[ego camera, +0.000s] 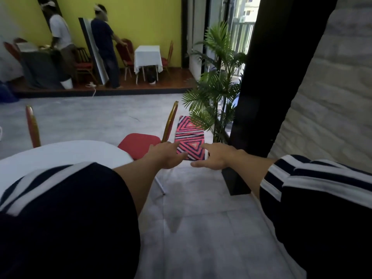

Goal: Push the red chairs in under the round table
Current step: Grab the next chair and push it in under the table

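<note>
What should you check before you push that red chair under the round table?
1. Left hand on the red chair: cannot tell; it is at the gold chair back, grip unclear.
2. Right hand on the chair: not ok; open, apart from it.
3. Seat faces the round table: ok.
4. Chair already under the table: not ok; seat sticks out.
5. Plant out of the way: ok; it stands behind the chair.
6. Chair legs free: cannot tell, mostly hidden.
</note>
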Demonstrator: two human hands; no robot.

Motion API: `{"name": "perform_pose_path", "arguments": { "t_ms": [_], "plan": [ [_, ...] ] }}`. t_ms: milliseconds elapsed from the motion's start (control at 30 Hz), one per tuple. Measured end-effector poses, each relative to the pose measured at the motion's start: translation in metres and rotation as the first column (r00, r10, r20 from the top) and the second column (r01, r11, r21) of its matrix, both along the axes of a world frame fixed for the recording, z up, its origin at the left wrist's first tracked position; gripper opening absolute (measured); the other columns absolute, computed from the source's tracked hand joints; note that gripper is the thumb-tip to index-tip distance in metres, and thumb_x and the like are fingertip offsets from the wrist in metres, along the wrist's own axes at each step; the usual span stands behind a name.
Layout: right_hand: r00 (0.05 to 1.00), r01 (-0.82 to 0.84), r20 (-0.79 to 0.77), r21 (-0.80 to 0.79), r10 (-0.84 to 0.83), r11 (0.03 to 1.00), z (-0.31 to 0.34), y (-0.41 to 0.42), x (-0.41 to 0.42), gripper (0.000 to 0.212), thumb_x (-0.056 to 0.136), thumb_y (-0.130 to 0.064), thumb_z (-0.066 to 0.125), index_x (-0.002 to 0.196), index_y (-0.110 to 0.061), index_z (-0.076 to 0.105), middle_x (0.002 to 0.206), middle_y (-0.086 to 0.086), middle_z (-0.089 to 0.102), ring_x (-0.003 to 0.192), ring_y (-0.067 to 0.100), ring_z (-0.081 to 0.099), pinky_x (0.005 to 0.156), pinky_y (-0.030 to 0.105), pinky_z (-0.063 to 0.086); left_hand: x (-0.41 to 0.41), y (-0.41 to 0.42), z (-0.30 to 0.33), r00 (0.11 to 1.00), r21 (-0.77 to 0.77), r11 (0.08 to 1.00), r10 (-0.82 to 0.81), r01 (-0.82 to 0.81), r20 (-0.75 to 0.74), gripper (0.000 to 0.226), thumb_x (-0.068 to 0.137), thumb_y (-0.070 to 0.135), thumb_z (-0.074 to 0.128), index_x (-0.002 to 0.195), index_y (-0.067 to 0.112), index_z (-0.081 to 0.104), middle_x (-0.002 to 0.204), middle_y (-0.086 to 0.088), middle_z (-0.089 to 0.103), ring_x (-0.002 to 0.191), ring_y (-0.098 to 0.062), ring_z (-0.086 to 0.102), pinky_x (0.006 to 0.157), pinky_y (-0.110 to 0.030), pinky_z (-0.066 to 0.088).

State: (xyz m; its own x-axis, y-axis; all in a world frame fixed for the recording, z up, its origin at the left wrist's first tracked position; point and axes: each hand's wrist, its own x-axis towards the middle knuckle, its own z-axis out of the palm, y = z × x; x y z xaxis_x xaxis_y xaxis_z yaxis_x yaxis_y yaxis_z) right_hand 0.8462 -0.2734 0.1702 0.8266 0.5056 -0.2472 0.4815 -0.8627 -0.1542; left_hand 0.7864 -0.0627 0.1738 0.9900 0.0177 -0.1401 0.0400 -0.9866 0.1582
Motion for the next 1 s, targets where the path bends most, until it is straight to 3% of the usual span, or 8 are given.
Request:
{"name": "perform_pose_path", "arguments": {
  "t_ms": [267, 467, 600, 700, 833, 1000],
  "plan": [
    [0.996, -0.086, -0.016, 0.0, 0.086, 0.996, 0.0, -0.003, 0.134, 0.133, 0.058, -0.104, 0.045, 0.165, -0.028, 0.025, 0.17, 0.003, 0.034, 0.151, 0.03, 0.039, 0.117, 0.049, 0.039, 0.114, -0.006, -0.008, 0.996, -0.006, 0.996, 0.085, -0.085, -0.013, 0.071, 0.101, 0.071, 0.035, 0.15, 0.021, 0.047, 0.149, -0.013, 0.063, 0.128, -0.037, 0.064, 0.109, -0.064, 0.049],
    [0.987, -0.157, 0.027, 0.06, 0.156, 0.986, 0.012, -0.008, 0.23, 0.146, 0.041, -0.113, 0.041, 0.161, -0.029, 0.033, 0.163, 0.003, 0.046, 0.144, 0.03, 0.048, 0.11, 0.047, 0.045, 0.197, -0.012, 0.0, 0.982, -0.054, 0.981, 0.188, -0.188, 0.006, 0.08, 0.101, 0.071, 0.034, 0.163, 0.021, 0.033, 0.155, -0.014, 0.058, 0.131, -0.039, 0.063, 0.11, -0.062, 0.049],
    [0.982, -0.188, 0.027, 0.018, 0.188, 0.982, 0.004, 0.003, 0.29, 0.131, 0.059, -0.103, 0.052, 0.163, -0.029, 0.027, 0.167, 0.004, 0.039, 0.15, 0.03, 0.041, 0.116, 0.049, 0.04, 0.246, -0.004, -0.009, 0.975, -0.073, 0.972, 0.224, -0.223, 0.0, 0.084, 0.101, 0.071, 0.034, 0.168, 0.021, 0.025, 0.155, -0.015, 0.057, 0.132, -0.04, 0.062, 0.111, -0.063, 0.048],
    [0.978, -0.208, 0.026, 0.025, 0.207, 0.978, 0.0, 0.019, 0.348, 0.123, 0.068, -0.095, 0.06, 0.165, -0.028, 0.024, 0.169, 0.003, 0.035, 0.151, 0.029, 0.038, 0.119, 0.049, 0.037, 0.298, 0.01, -0.015, 0.971, -0.084, 0.968, 0.239, -0.238, 0.006, 0.082, 0.101, 0.07, 0.037, 0.166, 0.02, 0.028, 0.15, -0.016, 0.061, 0.125, -0.038, 0.066, 0.108, -0.061, 0.051],
    [0.977, -0.215, 0.003, 0.026, 0.215, 0.976, -0.002, 0.047, 0.413, 0.128, 0.068, -0.093, 0.064, 0.167, -0.026, 0.019, 0.171, 0.004, 0.033, 0.152, 0.03, 0.037, 0.12, 0.052, 0.036, 0.36, 0.034, -0.02, 0.971, -0.12, 0.964, 0.24, -0.238, 0.009, 0.075, 0.099, 0.068, 0.043, 0.158, 0.021, 0.039, 0.143, -0.015, 0.065, 0.123, -0.039, 0.065, 0.107, -0.062, 0.051],
    [0.981, -0.192, 0.001, 0.045, 0.192, 0.98, 0.003, 0.093, 0.499, 0.133, 0.06, -0.098, 0.06, 0.165, -0.029, 0.019, 0.17, 0.005, 0.034, 0.151, 0.031, 0.039, 0.117, 0.056, 0.039, 0.443, 0.078, -0.013, 0.965, -0.076, 0.962, 0.263, -0.263, -0.01, 0.076, 0.103, 0.067, 0.041, 0.165, 0.024, 0.032, 0.156, -0.016, 0.056, 0.138, -0.041, 0.057, 0.117, -0.06, 0.04]
  ]
}}
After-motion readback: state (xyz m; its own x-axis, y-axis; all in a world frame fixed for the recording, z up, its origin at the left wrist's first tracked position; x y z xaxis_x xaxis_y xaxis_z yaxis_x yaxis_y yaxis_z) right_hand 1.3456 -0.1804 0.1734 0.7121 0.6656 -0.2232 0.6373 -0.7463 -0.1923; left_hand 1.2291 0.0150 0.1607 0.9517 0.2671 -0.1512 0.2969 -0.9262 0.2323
